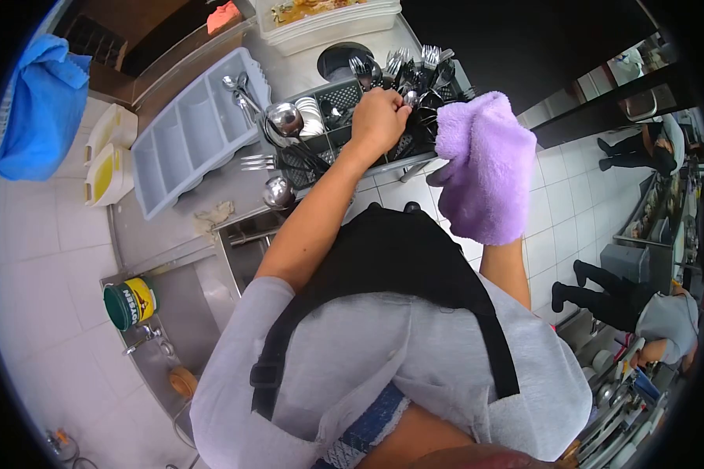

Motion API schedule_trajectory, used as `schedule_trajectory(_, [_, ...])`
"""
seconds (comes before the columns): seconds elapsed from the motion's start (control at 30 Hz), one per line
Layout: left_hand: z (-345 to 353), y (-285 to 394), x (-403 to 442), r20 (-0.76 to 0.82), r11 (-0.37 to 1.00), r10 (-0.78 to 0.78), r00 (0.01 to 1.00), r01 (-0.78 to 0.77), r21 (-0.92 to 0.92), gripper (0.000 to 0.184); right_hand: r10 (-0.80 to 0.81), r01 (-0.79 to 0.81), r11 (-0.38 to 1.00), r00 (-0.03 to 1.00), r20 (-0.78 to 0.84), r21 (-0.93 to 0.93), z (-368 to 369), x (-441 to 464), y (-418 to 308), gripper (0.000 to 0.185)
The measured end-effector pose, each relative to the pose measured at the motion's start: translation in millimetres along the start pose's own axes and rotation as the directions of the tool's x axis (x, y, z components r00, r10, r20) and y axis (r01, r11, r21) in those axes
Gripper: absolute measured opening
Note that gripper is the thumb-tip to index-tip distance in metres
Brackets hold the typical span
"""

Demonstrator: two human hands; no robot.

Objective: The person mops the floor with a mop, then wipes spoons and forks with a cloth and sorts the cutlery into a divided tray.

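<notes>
Over the black cutlery rack [340, 144], my left hand [379, 121] has its fingers closed together among the utensils. What it pinches is too small to make out. Forks [361, 70] and spoons stand upright just beyond it. A large ladle [285, 119] and stacked white spoons [309, 116] lie left of the hand. A purple cloth [489, 172] is held at the rack's right end, wrapped over my right hand. The cloth hides that hand's fingers, with only the right forearm [505, 270] showing below.
A grey divided tray [203, 129] with spoons lies on the metal counter's left part. Behind the rack is a white food container [332, 23]. A sink [188, 305] with a green bucket [130, 303] is at lower left. Two people [665, 320] are at the right.
</notes>
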State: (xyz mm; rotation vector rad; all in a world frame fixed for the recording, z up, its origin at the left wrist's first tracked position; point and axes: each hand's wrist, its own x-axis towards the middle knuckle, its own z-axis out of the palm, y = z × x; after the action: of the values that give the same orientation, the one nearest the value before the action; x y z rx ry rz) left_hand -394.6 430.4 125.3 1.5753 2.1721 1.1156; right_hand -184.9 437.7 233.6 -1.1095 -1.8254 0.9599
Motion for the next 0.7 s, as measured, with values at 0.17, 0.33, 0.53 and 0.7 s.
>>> schedule_trajectory(0.17, [-19, -1, -2, 0.104, 0.925, -0.070, 0.992, 0.103, -0.366, 0.018, -0.028, 0.026, 0.999, 0.998, 0.055, 0.040, 11, 4, 2, 0.032])
schedule_trajectory(0.33, [-67, 41, -16, 0.153, 0.726, 0.208, 0.966, -0.048, -0.686, 0.007, -0.011, -0.007, 0.991, 0.991, 0.132, 0.133, 21, 10, -25, 0.030])
schedule_trajectory(0.53, [-45, 55, -38, -0.059, 0.660, 0.106, 0.993, -0.115, -0.742, 0.035, -0.319, 0.323, 0.946, 0.937, 0.140, -0.007, 33, 19, -23, 0.020])
schedule_trajectory(0.7, [-44, 56, -65, -0.135, 0.900, 0.120, 0.984, -0.165, -0.403, 0.027, -0.356, 0.353, 0.928, 0.934, 0.006, 0.121, 50, 29, 5, 0.018])
